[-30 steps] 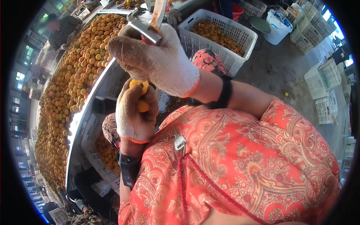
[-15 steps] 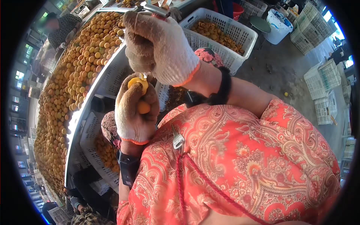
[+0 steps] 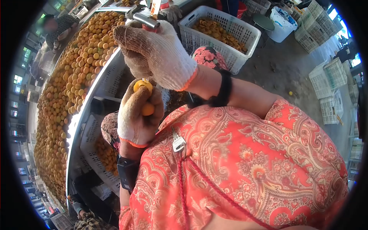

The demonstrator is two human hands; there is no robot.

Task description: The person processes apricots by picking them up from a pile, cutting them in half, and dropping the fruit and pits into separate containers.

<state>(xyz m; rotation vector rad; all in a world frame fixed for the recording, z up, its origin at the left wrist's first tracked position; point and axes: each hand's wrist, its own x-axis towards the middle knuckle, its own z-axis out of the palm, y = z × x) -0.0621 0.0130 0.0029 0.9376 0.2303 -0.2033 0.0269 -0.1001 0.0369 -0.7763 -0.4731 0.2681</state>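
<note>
Left hand (image 3: 134, 111) curled, right hand (image 3: 159, 53) clenched nearby

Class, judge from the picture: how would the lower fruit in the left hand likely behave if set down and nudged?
The lower fruit would probably roll, as its visible side is rounded. It seems light: the left hand holds another fruit too. The knitted glove looks textured, so slipping from it seems unlikely.

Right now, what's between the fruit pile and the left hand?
In the head view: the table's pale rim, then a white crate and a floral-covered knee.
</note>
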